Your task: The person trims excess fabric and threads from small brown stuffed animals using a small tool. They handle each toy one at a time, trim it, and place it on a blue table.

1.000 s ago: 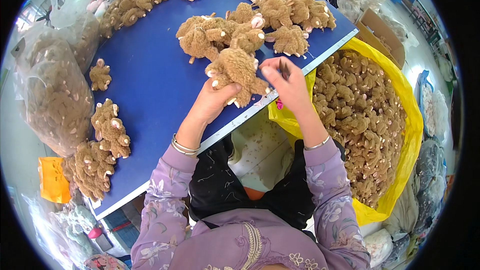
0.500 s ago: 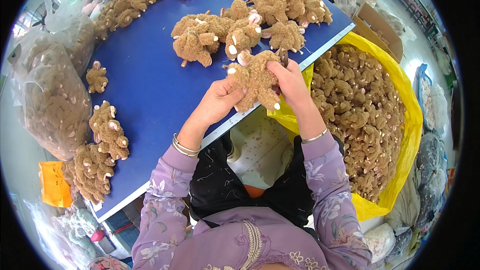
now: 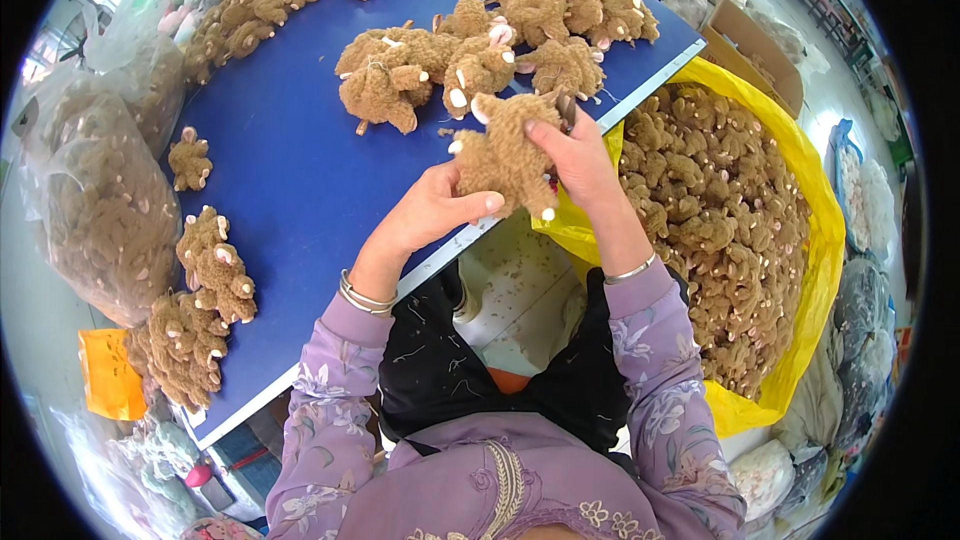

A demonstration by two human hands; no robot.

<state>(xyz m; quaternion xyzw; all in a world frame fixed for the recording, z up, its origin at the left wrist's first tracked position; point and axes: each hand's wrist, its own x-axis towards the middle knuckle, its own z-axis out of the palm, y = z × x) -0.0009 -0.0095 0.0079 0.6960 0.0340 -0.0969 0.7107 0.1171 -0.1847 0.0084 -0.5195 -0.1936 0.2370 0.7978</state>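
One brown plush toy (image 3: 503, 158) sits mid-picture in the head view, above the edge of the blue table (image 3: 280, 210); the left hand (image 3: 425, 208) clamps it at eight o'clock, the right hand (image 3: 582, 160) pinches it at three; more plush toys (image 3: 385, 75) lie toward ten, a yellow bag (image 3: 826, 250) stands toward four.

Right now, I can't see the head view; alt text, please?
Left hand and right hand hold a brown plush toy at a blue table's edge, the right also gripping a dark tool. Similar toys lie beyond and fill a yellow sack.
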